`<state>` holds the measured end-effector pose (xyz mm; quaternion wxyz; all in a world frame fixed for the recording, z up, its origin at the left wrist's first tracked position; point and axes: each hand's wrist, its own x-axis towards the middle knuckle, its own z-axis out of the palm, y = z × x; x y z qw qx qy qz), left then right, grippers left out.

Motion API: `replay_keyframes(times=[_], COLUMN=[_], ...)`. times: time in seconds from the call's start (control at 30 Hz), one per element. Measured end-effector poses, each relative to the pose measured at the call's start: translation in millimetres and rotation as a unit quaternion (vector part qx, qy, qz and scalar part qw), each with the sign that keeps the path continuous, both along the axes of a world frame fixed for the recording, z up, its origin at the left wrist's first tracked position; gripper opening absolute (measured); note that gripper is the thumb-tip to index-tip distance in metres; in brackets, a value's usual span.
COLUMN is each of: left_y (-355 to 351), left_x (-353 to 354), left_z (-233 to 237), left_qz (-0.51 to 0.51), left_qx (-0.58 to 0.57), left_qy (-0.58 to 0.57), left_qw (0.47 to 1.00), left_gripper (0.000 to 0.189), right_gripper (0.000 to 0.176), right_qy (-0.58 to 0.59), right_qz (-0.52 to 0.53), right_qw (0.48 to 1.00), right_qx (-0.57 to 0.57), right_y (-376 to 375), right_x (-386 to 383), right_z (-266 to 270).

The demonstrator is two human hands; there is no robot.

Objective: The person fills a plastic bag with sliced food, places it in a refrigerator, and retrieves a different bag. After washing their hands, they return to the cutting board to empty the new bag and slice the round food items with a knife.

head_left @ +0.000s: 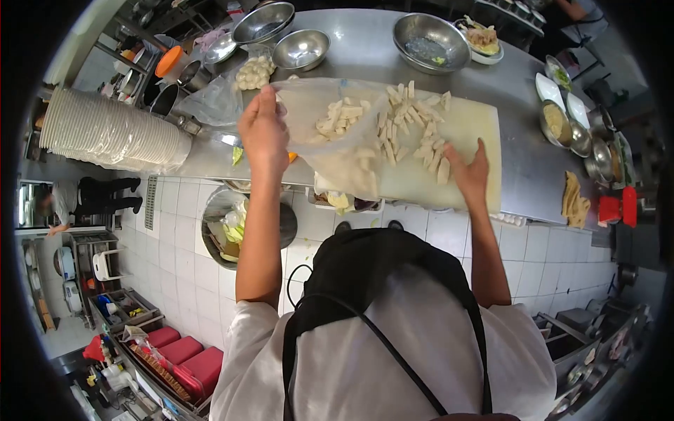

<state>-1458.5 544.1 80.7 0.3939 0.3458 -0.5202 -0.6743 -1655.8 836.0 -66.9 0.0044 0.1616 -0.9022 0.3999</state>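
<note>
My left hand [265, 133] is closed on the edge of a clear plastic bag [302, 116], holding it up over the near edge of the counter. Pale cut sticks [342, 118] of food lie inside the bag. Its mouth faces the white cutting board [474, 133], where a loose pile of the same pale sticks [414, 119] is spread. At the pile's right side is my right hand [469, 172], thumb and fingers apart, with the thumb side right by the nearest sticks.
Metal bowls [300, 50] and a larger bowl [431, 43] stand behind the board. Stacked white containers [112, 133] in plastic are at left. A waste bin [286, 228] stands below the counter. A tan cloth [575, 200] lies at right. Another person [91, 200] is far left.
</note>
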Motion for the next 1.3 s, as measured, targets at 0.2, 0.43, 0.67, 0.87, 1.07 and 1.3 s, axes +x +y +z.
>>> replay_keyframes(times=[0.2, 0.43, 0.67, 0.87, 1.07, 1.3], left_y=[2, 17, 20, 21, 18, 37], left_x=[-8, -6, -5, -30, -49, -49], left_z=[14, 1, -2, 5, -3, 2], left_qz=[-0.026, 0.001, -0.062, -0.088, -0.100, -0.088], left_qx=[-0.022, -0.016, 0.028, 0.066, 0.082, 0.007], left_qy=[-0.009, -0.026, -0.057, -0.014, -0.009, 0.009], left_qw=[0.999, 1.000, 0.996, 0.994, 0.992, 0.996], left_gripper=[0.033, 0.029, 0.030, 0.029, 0.028, 0.031], right_gripper=[0.100, 0.047, 0.034, 0.025, 0.027, 0.025], right_qy=[0.088, 0.227, 0.123, -0.212, -0.301, -0.130], right_qz=[-0.018, 0.042, 0.095, 0.073, 0.171, 0.419], right_qw=[0.987, 0.970, 0.986, 0.965, 0.903, 0.891], right_qx=[0.130, 0.075, 0.056, -0.134, -0.254, 0.115], right_y=[-72, -81, -62, -54, -75, -190], right_x=[55, 28, -21, -69, -58, -1], right_z=[-10, -37, -26, -5, 88, 165])
